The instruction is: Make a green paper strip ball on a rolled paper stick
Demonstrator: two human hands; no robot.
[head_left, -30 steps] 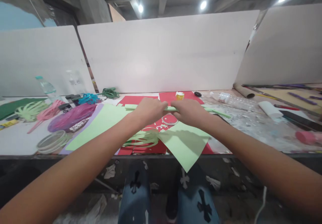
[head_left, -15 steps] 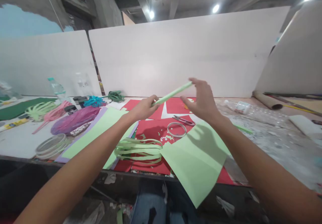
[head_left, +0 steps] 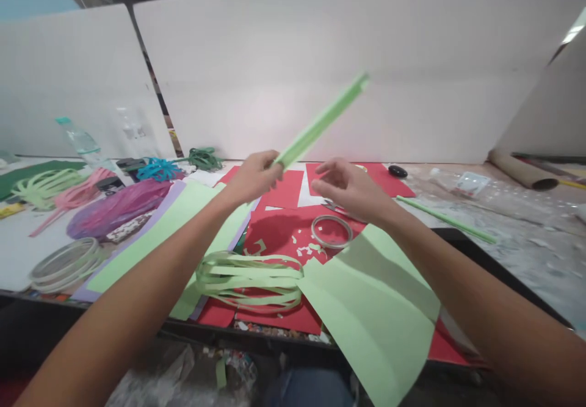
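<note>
In the head view my left hand [head_left: 256, 178] is closed around the lower end of a light green rolled-paper tube [head_left: 315, 131], which slants up to the right above the table. My right hand [head_left: 343, 184] has its fingers curved and apart, with nothing between them. Thread snips [head_left: 337, 208] lie partly hidden beneath it. A pale ring [head_left: 331, 232] rests on red paper [head_left: 277, 227] among small paper scraps. Nearer me are a looped bundle of light green strips [head_left: 249, 280] and a light green sheet [head_left: 375, 297] that overhangs the table edge.
At left are stacked rings [head_left: 66, 265], a purple plastic bag [head_left: 119, 208], pink strips [head_left: 85, 190] and a water bottle [head_left: 82, 141]. On the right lie a thin green stick [head_left: 446, 219], a clear plastic bottle [head_left: 467, 184] and a cardboard tube [head_left: 522, 170]. White panels [head_left: 320, 59] stand behind.
The tube's far end has swung up and away from my right hand, which has lowered. My left hand keeps its hold. The view has tilted downward.
</note>
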